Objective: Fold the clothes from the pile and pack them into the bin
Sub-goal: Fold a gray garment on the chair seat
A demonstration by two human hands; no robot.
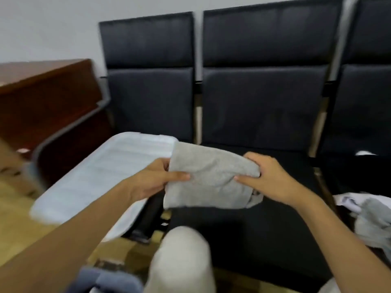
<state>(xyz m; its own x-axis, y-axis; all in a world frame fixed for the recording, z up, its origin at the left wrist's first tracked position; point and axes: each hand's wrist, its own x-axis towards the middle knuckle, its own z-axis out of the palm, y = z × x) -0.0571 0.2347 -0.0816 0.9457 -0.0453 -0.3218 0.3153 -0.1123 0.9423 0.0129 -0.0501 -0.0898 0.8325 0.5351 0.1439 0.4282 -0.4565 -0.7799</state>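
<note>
Head view: left hand (154,178), right hand (268,178) pinch folded grey garment (211,176) (bin (110,166) lidded).

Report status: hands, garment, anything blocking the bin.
Both hands, left and right, pinch folded grey garment. Held above seat. White bin left, nothing blocking.

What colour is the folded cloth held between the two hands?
Light grey, plain; the folded cloth shows best in the head view.

We found no text, label, brand or number that we could read anywhere; the whole view was too blurred.
</note>
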